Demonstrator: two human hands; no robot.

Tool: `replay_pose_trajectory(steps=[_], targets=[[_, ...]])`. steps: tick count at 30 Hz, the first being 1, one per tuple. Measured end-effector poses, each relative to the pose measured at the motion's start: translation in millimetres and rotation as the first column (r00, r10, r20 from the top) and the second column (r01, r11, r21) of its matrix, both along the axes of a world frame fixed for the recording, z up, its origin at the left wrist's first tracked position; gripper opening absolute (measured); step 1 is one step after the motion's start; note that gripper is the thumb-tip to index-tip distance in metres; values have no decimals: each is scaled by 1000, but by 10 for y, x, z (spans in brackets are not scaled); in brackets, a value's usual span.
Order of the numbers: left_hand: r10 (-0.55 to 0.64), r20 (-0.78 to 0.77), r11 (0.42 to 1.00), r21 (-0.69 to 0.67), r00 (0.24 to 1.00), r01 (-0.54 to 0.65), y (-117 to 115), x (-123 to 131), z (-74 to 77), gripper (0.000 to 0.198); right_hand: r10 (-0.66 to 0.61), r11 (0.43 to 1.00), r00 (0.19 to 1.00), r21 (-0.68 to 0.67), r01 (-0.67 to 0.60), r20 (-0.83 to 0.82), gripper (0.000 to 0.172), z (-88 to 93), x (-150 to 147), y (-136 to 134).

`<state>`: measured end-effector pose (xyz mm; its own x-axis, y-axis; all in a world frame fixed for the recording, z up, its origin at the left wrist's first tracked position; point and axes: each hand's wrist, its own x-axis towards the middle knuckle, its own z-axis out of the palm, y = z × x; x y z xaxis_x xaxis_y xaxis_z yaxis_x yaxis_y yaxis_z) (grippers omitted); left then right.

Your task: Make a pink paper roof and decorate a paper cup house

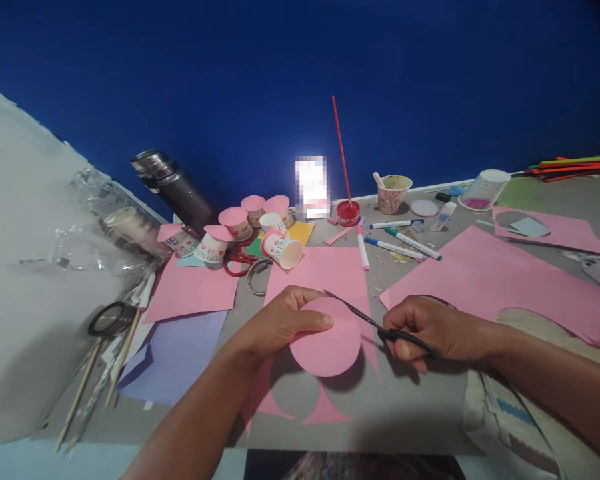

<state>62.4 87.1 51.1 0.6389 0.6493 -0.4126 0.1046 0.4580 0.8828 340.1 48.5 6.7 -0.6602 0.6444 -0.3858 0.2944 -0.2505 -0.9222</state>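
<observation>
No readable text (anywhere).

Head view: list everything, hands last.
Paper circle: one, pink, centre, held
Scissors: two, black held, red behind
Paper sheets: several, pink, left through right
Purple sheet: one, purple, left
Pink-topped cups: five, patterned white, back left
Other cups: several, mostly white, back
Flask: one, dark, back left
Tape rolls: two, black left, grey centre
Screen: one, white, blurred, back centre
Stick: one, red, in red tub
Markers: at least four, mixed, right
Bottle: one, whitish, back right
Rods: several, mixed, far right
Wooden sticks: at least two, pale, left
Unclear item: one, cream, lower right
Table: one, grey, beneath
Wall: one, blue, behind
Left hand: one, on circle
Right hand: one, on black scissors
</observation>
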Motion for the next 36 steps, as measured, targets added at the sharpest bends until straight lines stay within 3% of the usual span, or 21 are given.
replay_pose_trajectory(steps=[4,8,15,18,20,23,25,28,29,31,33,36], targets=[[25,-11,1000,-5,1000,-25,-3,-11,-27,23,-23,1000,1000,6,23,-5,60,-15,-10,3],[203,25,979,-39,979,-202,5,26,-103,32,-153,987,988,58,152,15,58,-12,-24,22],[407,63,913,-2,911,-408,18,152,-246,39,-430,898,895,45,437,-120,50,-41,-56,53],[441,37,897,8,897,-441,22,172,-266,37,-464,880,886,111,463,-13,43,-29,-18,79],[453,34,890,34,891,-454,30,183,-269,33,-496,847,857,296,442,140,42,-1,26,110],[472,65,880,30,879,-474,39,206,-265,31,-609,710,740,613,347,287,44,48,72,156],[485,71,874,-3,872,-486,34,223,-263,36,-609,707,741,618,344,283,42,73,69,166],[494,56,869,-26,868,-493,18,243,-263,40,-499,831,838,394,392,219,39,78,37,145],[491,55,871,-31,869,-491,15,246,-265,40,-476,847,851,379,374,223,39,69,34,139],[490,57,871,-37,870,-489,17,246,-270,40,-485,812,814,509,284,320,38,43,53,139],[497,63,868,-30,865,-496,29,240,-281,38,-543,725,701,679,114,462,35,18,98,163],[472,107,881,-35,875,-471,44,244,-324,35,-600,660,528,745,-97,601,28,0,160,209]])
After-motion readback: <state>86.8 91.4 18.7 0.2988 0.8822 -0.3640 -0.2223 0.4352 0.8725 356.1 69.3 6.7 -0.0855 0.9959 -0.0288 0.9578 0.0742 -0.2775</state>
